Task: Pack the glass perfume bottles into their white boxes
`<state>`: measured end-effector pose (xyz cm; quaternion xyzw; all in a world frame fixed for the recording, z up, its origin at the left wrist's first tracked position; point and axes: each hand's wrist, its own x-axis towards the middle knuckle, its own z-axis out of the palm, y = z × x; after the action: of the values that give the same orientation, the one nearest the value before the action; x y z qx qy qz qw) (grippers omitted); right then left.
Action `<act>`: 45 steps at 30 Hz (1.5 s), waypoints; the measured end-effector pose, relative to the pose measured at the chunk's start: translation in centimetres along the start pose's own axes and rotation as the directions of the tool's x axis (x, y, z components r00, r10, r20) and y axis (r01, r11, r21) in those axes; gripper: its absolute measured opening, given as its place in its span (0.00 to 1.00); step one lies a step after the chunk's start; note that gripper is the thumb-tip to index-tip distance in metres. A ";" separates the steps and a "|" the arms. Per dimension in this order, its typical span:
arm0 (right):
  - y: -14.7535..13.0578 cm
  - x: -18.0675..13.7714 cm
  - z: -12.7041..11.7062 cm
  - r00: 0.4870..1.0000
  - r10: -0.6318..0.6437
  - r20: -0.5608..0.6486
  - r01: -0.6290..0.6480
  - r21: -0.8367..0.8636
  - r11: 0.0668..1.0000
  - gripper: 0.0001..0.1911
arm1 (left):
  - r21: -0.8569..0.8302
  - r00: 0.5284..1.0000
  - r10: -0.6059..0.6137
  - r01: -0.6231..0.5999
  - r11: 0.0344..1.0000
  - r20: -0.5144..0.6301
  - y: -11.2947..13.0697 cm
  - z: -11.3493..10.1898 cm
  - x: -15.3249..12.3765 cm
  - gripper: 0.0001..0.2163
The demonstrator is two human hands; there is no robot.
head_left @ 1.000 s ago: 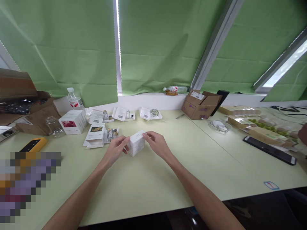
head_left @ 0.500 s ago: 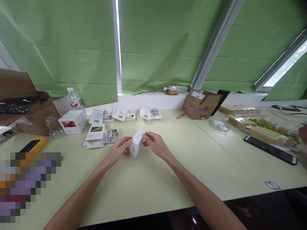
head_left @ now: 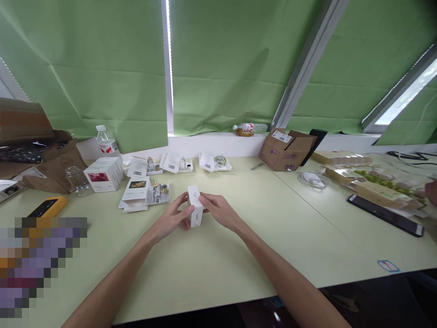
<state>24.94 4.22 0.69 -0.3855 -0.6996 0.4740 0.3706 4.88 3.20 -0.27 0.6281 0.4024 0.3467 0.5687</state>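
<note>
A small white carton (head_left: 197,214) stands upright on the pale green table, with fine dark print on its faces. My left hand (head_left: 179,214) grips its left side, thumb across the near face. From the right, my right hand (head_left: 215,207) holds it with the thumb by the top edge; its other fingers are mostly behind the carton. Just left of the hands lies an opened white box (head_left: 136,189) with a flower picture, its tray (head_left: 165,196) bearing small glass bottles (head_left: 157,192). Behind are more opened boxes with bottles, one holding a round glass bottle (head_left: 220,160).
Several white boxes (head_left: 102,175) stand at the left near a plastic water bottle (head_left: 107,143) and an orange device (head_left: 49,207). A brown cardboard box (head_left: 287,148) sits at the back. At right are a coiled white cable (head_left: 312,179), a dark phone (head_left: 385,214) and clear food packs (head_left: 385,187).
The white carton has turned between my hands, so its narrow printed face now points more toward me. My left thumb has moved onto that face. At the far right edge, something dark has appeared.
</note>
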 end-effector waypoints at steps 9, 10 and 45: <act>-1.1 -0.3 0.1 0.990 -0.057 0.126 0.062 -0.037 0.997 0.24 | 0.114 0.995 0.060 -0.051 0.992 -0.079 -1.7 -0.2 0.7 0.26; -1.1 -0.3 0.1 0.990 -0.062 0.128 0.068 -0.042 0.997 0.24 | 0.110 0.994 0.072 -0.063 0.992 -0.082 -1.6 -0.2 0.7 0.25; 0.8 0.2 -1.0 0.984 -0.138 -0.111 0.080 -0.417 0.905 0.17 | 0.416 0.943 0.177 -0.047 0.908 -0.281 -1.0 -0.8 0.7 0.21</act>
<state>25.86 4.96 0.18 -0.4467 -0.7768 0.2671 0.3546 4.31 4.19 -1.18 0.6914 0.5126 0.3835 0.3349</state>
